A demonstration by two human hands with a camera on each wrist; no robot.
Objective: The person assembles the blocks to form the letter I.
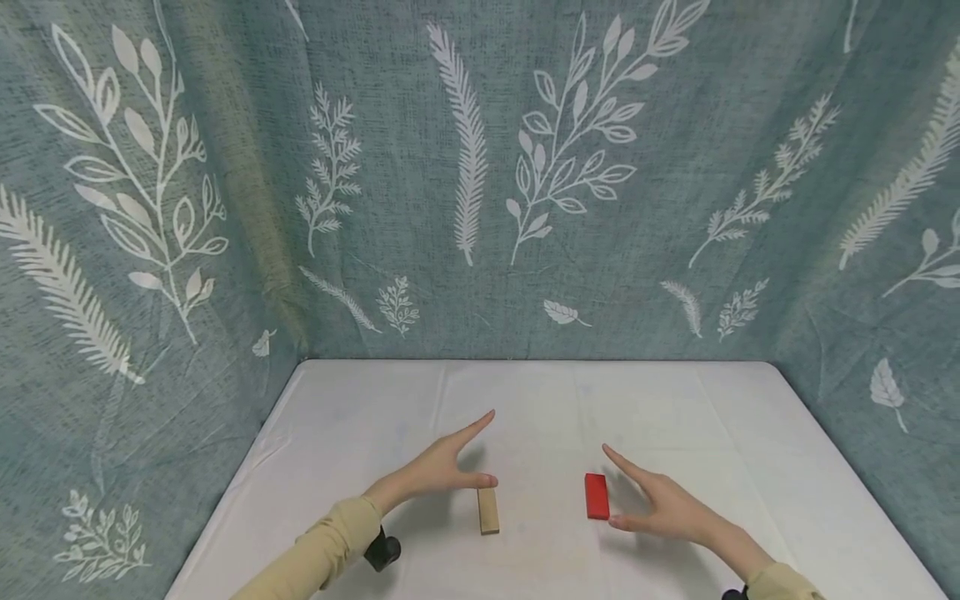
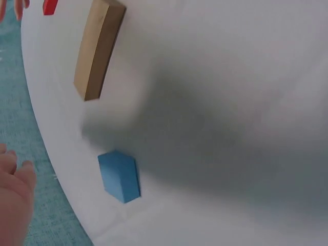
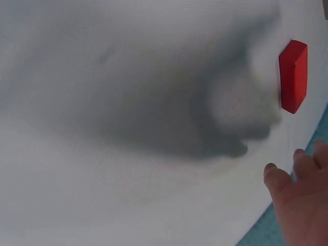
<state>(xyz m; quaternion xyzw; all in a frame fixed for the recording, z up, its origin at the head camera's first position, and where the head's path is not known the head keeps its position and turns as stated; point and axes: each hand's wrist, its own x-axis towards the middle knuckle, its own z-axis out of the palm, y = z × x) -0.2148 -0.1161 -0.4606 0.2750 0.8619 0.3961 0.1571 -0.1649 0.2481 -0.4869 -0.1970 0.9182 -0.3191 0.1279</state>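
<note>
My left hand (image 1: 442, 467) hovers over the white table with thumb and fingers spread apart, holding nothing. Its thumb overlaps the far end of a plain wooden block (image 1: 488, 512) in the head view. A blue block (image 2: 119, 176) lies near that hand in the left wrist view and is hidden in the head view. To the right, my right hand (image 1: 663, 504) is likewise spread and holds nothing. Beside its thumb tip lies a red block (image 1: 597, 497), which also shows in the right wrist view, beyond the fingers (image 3: 279, 182).
The table (image 1: 525, 400) has a pale, lightly creased cover. Blue-green cloth (image 1: 405, 167) with white leaf prints hangs along its back and both sides. A black wrist camera (image 1: 384, 550) sits under the left wrist.
</note>
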